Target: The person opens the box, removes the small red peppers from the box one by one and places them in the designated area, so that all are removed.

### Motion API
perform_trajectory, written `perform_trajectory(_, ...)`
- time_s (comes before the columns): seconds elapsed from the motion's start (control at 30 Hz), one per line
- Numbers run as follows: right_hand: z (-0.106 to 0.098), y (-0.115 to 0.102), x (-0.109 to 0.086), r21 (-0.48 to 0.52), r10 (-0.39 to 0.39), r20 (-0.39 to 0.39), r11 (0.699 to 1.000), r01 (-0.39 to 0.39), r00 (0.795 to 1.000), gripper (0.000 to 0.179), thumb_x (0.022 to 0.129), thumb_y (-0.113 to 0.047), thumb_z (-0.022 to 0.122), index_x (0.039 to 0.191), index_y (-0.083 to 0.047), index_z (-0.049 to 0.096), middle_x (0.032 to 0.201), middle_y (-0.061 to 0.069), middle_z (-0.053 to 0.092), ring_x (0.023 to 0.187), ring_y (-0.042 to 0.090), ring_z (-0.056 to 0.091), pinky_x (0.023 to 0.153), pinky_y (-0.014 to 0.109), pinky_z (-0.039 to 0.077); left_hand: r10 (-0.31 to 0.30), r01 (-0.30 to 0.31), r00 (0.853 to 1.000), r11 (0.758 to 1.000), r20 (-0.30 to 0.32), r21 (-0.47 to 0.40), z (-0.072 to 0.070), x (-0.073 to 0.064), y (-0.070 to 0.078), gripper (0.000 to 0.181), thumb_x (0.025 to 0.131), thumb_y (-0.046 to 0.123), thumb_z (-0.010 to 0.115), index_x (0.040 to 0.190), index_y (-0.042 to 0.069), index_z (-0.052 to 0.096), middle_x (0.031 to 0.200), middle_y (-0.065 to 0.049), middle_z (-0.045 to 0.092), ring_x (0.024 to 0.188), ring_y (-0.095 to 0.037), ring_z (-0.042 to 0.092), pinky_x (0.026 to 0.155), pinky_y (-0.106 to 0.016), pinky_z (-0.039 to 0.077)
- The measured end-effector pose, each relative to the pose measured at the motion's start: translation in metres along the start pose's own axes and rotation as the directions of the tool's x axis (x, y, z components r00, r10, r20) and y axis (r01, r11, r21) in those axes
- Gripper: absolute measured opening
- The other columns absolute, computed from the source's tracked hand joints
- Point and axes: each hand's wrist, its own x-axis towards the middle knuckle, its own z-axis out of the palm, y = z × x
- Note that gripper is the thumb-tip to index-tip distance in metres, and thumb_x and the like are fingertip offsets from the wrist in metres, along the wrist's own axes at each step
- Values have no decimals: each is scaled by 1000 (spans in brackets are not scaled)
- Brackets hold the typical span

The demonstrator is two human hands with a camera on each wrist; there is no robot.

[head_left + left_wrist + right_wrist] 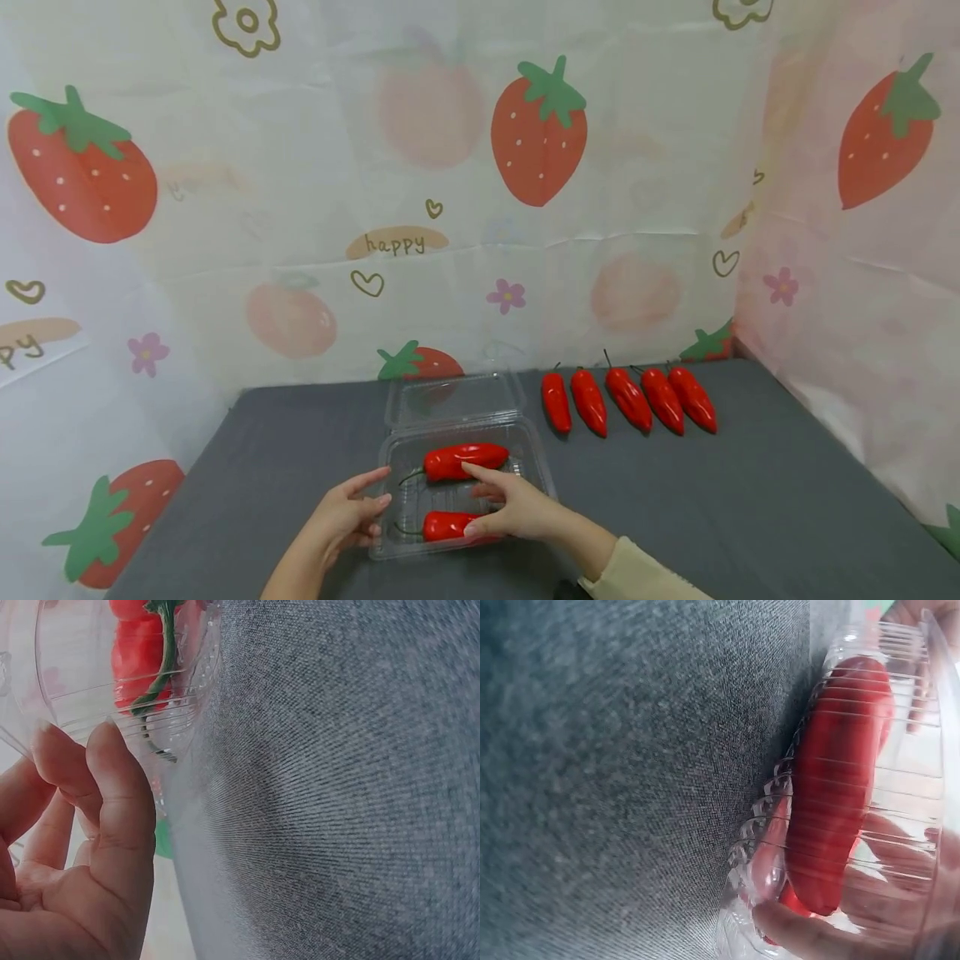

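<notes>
A clear plastic clamshell box (551, 483) stands with its lid (453, 400) folded back behind it. Two red chili peppers lie crosswise inside, stems to the left: a rear pepper (457, 461) and a front pepper (444, 526). My right hand (525, 508) reaches in over the right side, fingers and thumb spread; the index fingertip is at the rear pepper and the thumb at the front one. Through the ribbed wall, a pepper (836, 787) shows in the right wrist view. My left hand (341, 517) is at the box's left side, fingertips against or close to its wall.
Several more red peppers (628, 402) lie in a row at the back right of the grey cloth-covered table (675, 517). A strawberry-printed curtain (465, 167) hangs behind and at both sides.
</notes>
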Motion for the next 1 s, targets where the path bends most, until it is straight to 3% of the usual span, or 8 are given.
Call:
perform_trajectory(0.17, 1, 3, 3, -71, 17, 52, 997, -14, 999, 76, 87, -13, 75, 151, -9, 35, 134, 19, 55, 128, 36, 48, 102, 53, 39, 8, -8, 1000, 1000, -2, 1, 0, 0, 0, 54, 93, 4, 63, 143, -1, 44, 67, -1, 47, 49, -11, 52, 48, -27, 47)
perform_trajectory(0.3, 3, 4, 4, -162, -6, 91, 987, 21, 996, 76, 86, -17, 76, 150, -10, 37, 135, 17, 55, 128, 28, 50, 105, 48, 37, 4, -4, 1000, 1000, -7, 5, 1, 0, 0, 54, 93, 4, 64, 143, -1, 44, 67, -2, 48, 49, -11, 52, 48, -27, 47)
perform_trajectory(0.57, 7, 5, 3, -396, -12, 121, 916, 60, 993, 69, 85, -33, 76, 146, -18, 47, 134, 3, 57, 121, 14, 52, 98, 39, 42, 1, -1, 1000, 1000, -12, 7, 1, 0, -1, 54, 93, 3, 63, 143, -1, 44, 67, -1, 47, 49, -11, 52, 48, -27, 47)
perform_trajectory(0.73, 8, 6, 2, -402, -39, 116, 912, 82, 993, 66, 84, -30, 78, 143, -17, 51, 134, 0, 58, 117, 11, 53, 96, 35, 43, 1, -1, 1000, 1000, -7, 5, 1, 0, -1, 54, 93, 4, 64, 143, -1, 44, 66, -1, 47, 49, -11, 52, 48, -27, 47)
perform_trajectory(1.0, 4, 8, 4, -316, -66, 122, 943, 102, 990, 61, 84, -25, 78, 140, -13, 55, 130, -2, 59, 99, 6, 52, 86, 27, 42, -7, 7, 1000, 1000, -11, 23, 1, 1, 0, 52, 93, 4, 63, 143, -1, 45, 68, -3, 49, 49, -10, 52, 48, -26, 47)
